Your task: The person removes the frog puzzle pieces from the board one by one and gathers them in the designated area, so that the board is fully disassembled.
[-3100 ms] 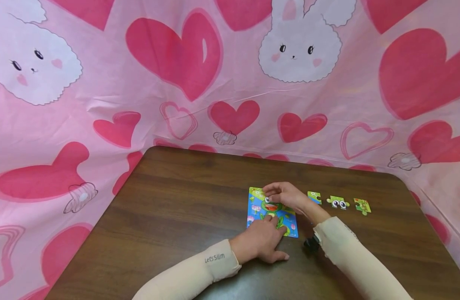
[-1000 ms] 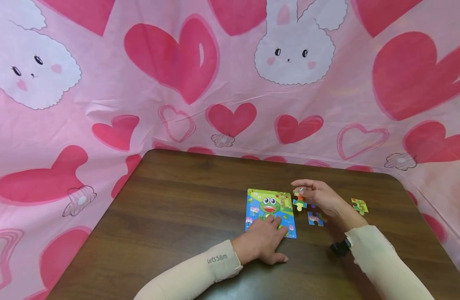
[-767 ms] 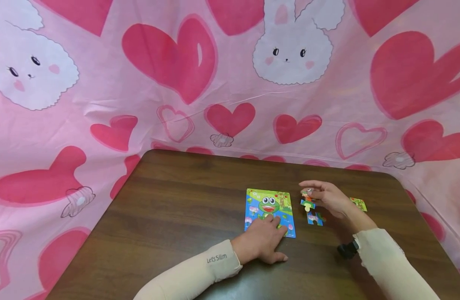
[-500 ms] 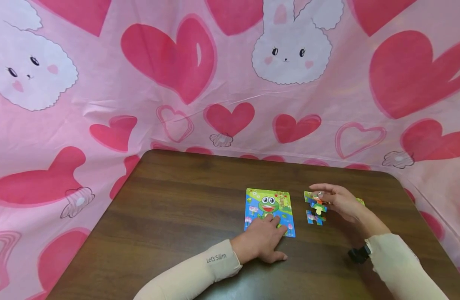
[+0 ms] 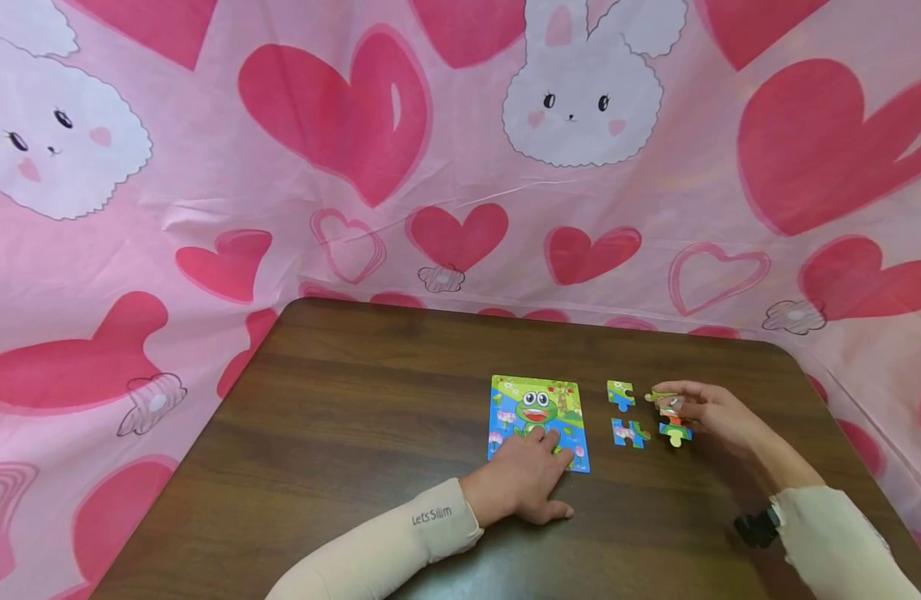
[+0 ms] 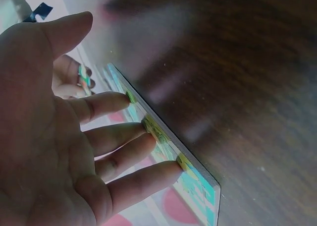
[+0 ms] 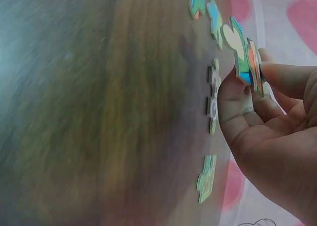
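Note:
Fingertips of my left hand [image 5: 520, 479] rest on the lower part of a square frog picture board [image 5: 503, 392], fingers extended. The left wrist view shows that hand [image 6: 64, 137] touching the board's face [image 6: 198, 189]. Right of the board, my right hand [image 5: 723, 417] pinches a frog jigsaw piece [image 5: 676, 434], orange above and green below with a pale tab. In the right wrist view the held piece [image 7: 238, 45] is off the table between thumb and fingers. Under it lies the frog-eyes piece [image 7: 213, 104], mostly hidden by the hand in the head view.
Two more jigsaw pieces lie between board and right hand: a green-blue one [image 5: 620, 395] and a blue-pink one [image 5: 628, 432]. A green corner piece [image 7: 207, 179] lies beyond the eyes piece. The brown wooden table [image 5: 355, 400] meets a pink heart-patterned cloth [image 5: 460, 175] behind.
My right hand has moved from over the board out to the right, now carrying the frog piece over the loose pieces. My left hand has stayed on the board.

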The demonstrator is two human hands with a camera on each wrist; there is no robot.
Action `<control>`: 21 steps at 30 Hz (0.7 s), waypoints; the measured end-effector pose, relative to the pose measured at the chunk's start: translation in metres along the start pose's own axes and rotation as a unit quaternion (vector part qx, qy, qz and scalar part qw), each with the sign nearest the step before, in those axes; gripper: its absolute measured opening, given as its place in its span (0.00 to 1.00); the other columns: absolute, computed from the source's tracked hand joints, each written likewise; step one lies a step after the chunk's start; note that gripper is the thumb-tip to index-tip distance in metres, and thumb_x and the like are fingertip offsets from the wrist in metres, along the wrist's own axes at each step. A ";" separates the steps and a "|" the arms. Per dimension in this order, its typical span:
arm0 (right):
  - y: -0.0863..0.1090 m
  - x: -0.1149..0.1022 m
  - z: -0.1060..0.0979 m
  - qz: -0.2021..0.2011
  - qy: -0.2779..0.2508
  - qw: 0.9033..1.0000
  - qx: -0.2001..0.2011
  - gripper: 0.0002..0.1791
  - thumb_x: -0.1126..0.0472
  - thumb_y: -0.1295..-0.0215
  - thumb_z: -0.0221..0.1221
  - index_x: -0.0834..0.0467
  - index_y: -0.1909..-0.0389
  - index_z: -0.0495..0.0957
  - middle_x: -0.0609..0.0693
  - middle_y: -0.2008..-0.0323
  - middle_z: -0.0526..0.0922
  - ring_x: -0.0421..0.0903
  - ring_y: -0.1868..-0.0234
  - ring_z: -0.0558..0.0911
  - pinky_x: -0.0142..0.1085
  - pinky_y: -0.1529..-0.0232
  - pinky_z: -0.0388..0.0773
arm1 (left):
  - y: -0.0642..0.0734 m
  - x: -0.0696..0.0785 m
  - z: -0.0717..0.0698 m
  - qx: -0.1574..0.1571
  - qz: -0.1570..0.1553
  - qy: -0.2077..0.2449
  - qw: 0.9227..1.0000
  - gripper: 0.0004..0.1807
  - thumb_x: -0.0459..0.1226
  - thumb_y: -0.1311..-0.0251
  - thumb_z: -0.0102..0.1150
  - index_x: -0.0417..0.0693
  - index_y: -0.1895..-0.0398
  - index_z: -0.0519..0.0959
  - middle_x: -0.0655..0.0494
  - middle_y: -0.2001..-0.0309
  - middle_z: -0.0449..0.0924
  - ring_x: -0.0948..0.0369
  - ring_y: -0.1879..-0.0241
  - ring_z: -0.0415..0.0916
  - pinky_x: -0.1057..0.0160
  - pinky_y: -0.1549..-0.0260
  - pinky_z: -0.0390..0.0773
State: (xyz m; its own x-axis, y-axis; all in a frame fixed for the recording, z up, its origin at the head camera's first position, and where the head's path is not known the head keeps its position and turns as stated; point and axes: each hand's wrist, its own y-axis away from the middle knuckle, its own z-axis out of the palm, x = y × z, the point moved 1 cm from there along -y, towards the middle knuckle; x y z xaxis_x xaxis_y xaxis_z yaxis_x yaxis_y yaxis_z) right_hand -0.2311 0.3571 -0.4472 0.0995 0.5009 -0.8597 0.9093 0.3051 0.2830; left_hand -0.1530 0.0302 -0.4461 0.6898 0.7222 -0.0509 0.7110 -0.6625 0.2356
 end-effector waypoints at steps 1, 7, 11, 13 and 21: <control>0.002 0.001 0.000 0.004 0.003 1.000 0.001 0.24 0.63 0.23 0.51 0.69 0.31 0.66 0.54 0.44 0.84 0.33 0.57 0.80 0.35 0.59 0.80 | 0.000 0.000 0.000 0.000 0.000 0.000 1.000 0.38 0.72 0.41 0.53 0.65 0.33 0.69 0.58 0.29 0.68 0.61 0.35 0.68 0.62 0.56 0.79; 0.011 0.009 0.000 0.026 0.018 0.999 -0.003 0.24 0.62 0.22 0.50 0.68 0.31 0.66 0.54 0.45 0.83 0.32 0.56 0.80 0.33 0.57 0.80 | 0.000 -0.001 -0.001 -0.001 0.000 0.002 1.000 0.38 0.72 0.41 0.53 0.65 0.33 0.69 0.58 0.29 0.68 0.61 0.34 0.68 0.62 0.54 0.79; 0.015 0.011 0.002 0.014 0.021 1.000 -0.014 0.24 0.62 0.22 0.51 0.71 0.32 0.67 0.50 0.50 0.85 0.34 0.62 0.78 0.34 0.62 0.79 | -0.001 -0.002 -0.001 -0.001 -0.001 0.004 1.000 0.38 0.72 0.41 0.53 0.65 0.33 0.69 0.58 0.29 0.68 0.60 0.34 0.68 0.61 0.54 0.78; 0.016 0.012 0.003 0.016 0.021 0.999 -0.019 0.24 0.62 0.22 0.51 0.71 0.31 0.66 0.49 0.52 0.85 0.34 0.63 0.78 0.34 0.63 0.79 | -0.001 -0.002 -0.001 -0.003 -0.002 0.007 1.000 0.38 0.72 0.41 0.53 0.65 0.32 0.69 0.58 0.29 0.68 0.60 0.34 0.67 0.61 0.54 0.78; 0.017 0.011 0.008 0.015 0.050 0.999 -0.014 0.23 0.59 0.20 0.49 0.71 0.33 0.68 0.59 0.47 0.84 0.32 0.60 0.78 0.35 0.62 0.80 | 0.000 -0.001 -0.001 -0.003 0.000 0.010 1.000 0.38 0.71 0.41 0.53 0.65 0.33 0.69 0.58 0.28 0.68 0.60 0.34 0.67 0.61 0.53 0.79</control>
State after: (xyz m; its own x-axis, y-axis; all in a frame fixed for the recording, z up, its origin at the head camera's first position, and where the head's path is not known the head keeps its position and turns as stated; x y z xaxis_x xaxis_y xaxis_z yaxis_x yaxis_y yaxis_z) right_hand -0.2110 0.3616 -0.4556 0.0847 0.5875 -0.8048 0.8951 0.3100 0.3205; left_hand -0.1538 0.0300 -0.4454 0.6875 0.7255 -0.0312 0.7095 -0.6620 0.2414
